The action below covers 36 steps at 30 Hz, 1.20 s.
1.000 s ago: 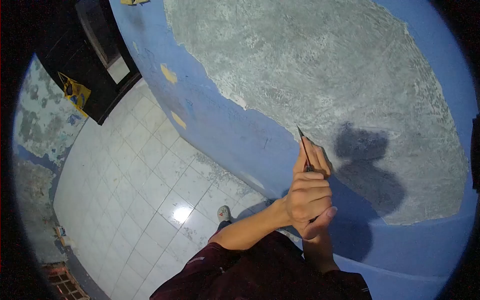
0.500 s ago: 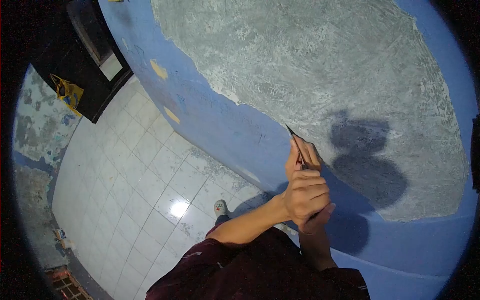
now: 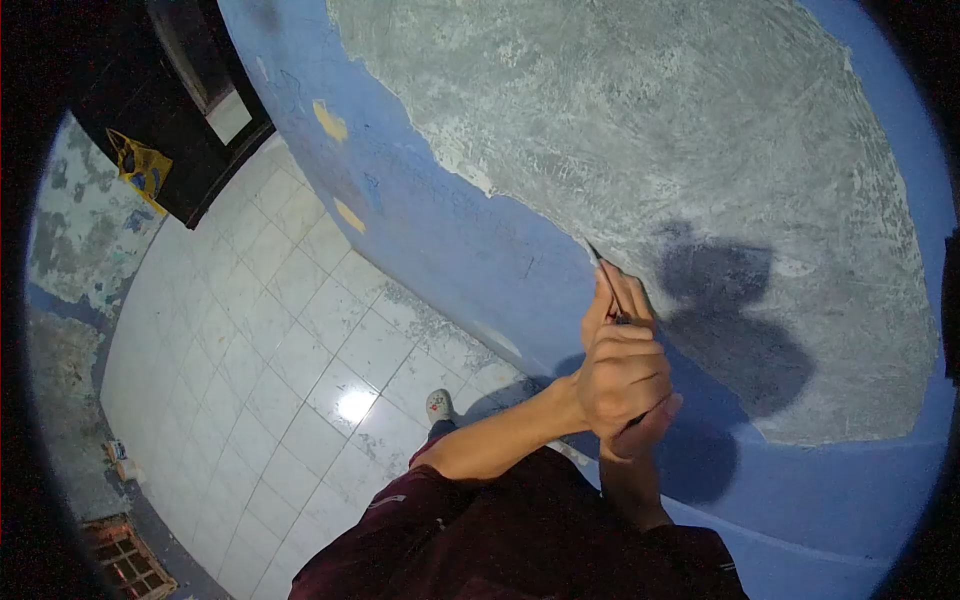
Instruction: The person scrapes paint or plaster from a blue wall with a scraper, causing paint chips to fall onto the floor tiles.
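Note:
Both of my hands grip one thin dark scraper [image 3: 604, 276]. My left hand [image 3: 622, 375] wraps over the handle on top. Beneath it, my right hand [image 3: 645, 425] is mostly hidden, with only the thumb and wrist showing. The blade tip presses on the wall right at the edge where blue paint [image 3: 450, 250] meets the bare grey plaster [image 3: 650, 120]. My hands cast a dark shadow on the plaster to the right.
White tiled floor [image 3: 260, 330] spreads to the left, with paint flakes along the wall base. My shoe [image 3: 437, 405] stands close to the wall. A dark doorway [image 3: 190, 90] with a yellow bag [image 3: 140, 165] is at the upper left. Bricks [image 3: 130, 570] lie bottom left.
My hands and the scraper stayed at the paint edge, with the blade tip nudged slightly along it. The view swayed a little left, then back.

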Each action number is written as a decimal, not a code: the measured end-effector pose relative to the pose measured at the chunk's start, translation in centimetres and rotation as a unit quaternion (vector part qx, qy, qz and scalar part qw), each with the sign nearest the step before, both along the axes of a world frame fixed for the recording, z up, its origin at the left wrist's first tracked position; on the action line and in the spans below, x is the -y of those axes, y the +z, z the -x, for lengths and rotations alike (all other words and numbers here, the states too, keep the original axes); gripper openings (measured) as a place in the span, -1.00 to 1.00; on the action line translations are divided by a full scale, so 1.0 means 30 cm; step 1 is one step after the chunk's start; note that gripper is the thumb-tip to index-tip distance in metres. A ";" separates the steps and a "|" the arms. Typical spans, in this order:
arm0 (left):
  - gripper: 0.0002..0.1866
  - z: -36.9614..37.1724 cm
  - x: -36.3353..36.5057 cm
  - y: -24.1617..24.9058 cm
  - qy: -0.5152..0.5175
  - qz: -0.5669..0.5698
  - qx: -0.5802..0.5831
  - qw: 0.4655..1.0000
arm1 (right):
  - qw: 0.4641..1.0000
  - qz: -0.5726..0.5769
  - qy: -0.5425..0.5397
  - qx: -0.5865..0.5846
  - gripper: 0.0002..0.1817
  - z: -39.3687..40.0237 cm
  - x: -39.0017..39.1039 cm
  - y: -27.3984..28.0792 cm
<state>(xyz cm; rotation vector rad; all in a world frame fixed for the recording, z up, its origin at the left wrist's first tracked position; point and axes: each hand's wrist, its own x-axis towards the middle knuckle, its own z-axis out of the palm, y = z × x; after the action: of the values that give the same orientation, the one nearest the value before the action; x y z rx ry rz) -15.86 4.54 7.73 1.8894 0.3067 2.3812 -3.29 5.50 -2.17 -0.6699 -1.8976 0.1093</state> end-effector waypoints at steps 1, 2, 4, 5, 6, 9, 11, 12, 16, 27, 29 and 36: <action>-0.80 -0.004 0.000 0.010 0.006 -0.007 0.019 1.000 | 1.000 -0.002 -0.001 0.000 -0.74 -0.001 -0.002 0.000; -0.80 0.005 -0.004 0.008 0.010 -0.013 0.018 1.000 | 1.000 -0.001 -0.001 -0.001 -0.74 -0.003 0.001 -0.004; -0.79 0.035 0.001 -0.006 0.008 0.015 -0.031 0.999 | 1.000 -0.007 -0.001 -0.001 -0.74 0.001 0.003 -0.006; -0.79 0.036 0.009 -0.004 0.012 0.016 -0.035 0.999 | 1.000 -0.008 -0.001 -0.003 -0.74 0.003 0.008 -0.009; -0.78 0.028 0.008 0.003 0.009 0.013 -0.011 1.000 | 1.000 -0.008 0.000 -0.005 -0.74 0.001 0.009 -0.015; -0.76 0.044 0.005 0.006 0.007 0.012 -0.004 1.000 | 1.000 -0.020 -0.002 -0.004 -0.74 -0.001 0.012 -0.012; -0.75 0.051 0.010 -0.010 0.004 0.029 -0.032 0.999 | 1.000 -0.019 -0.005 -0.004 -0.74 -0.006 0.026 -0.011; -0.76 0.047 0.008 -0.015 0.004 0.033 -0.035 0.999 | 1.000 -0.017 -0.006 -0.005 -0.74 -0.007 0.031 -0.012; -0.78 0.038 0.005 -0.017 0.004 0.039 -0.034 0.999 | 0.999 -0.032 -0.023 -0.003 -0.74 0.038 0.010 0.017; -0.67 0.078 0.290 -0.163 0.119 0.269 -0.029 0.955 | 0.982 -0.111 -0.124 0.089 -0.71 0.188 -0.104 0.115; -0.55 0.062 0.346 -0.208 0.143 0.367 0.022 0.919 | 0.972 -0.148 -0.126 0.128 -0.65 0.185 -0.089 0.136; -0.76 0.079 0.293 -0.314 -0.457 0.553 0.302 0.628 | 0.957 -0.134 -0.024 0.255 -0.64 0.133 0.023 0.187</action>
<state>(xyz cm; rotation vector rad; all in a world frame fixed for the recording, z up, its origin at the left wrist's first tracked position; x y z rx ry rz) -18.24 -4.26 -1.68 0.3820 0.4321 1.3107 -7.28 4.81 3.44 -0.5918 -2.3288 -0.3821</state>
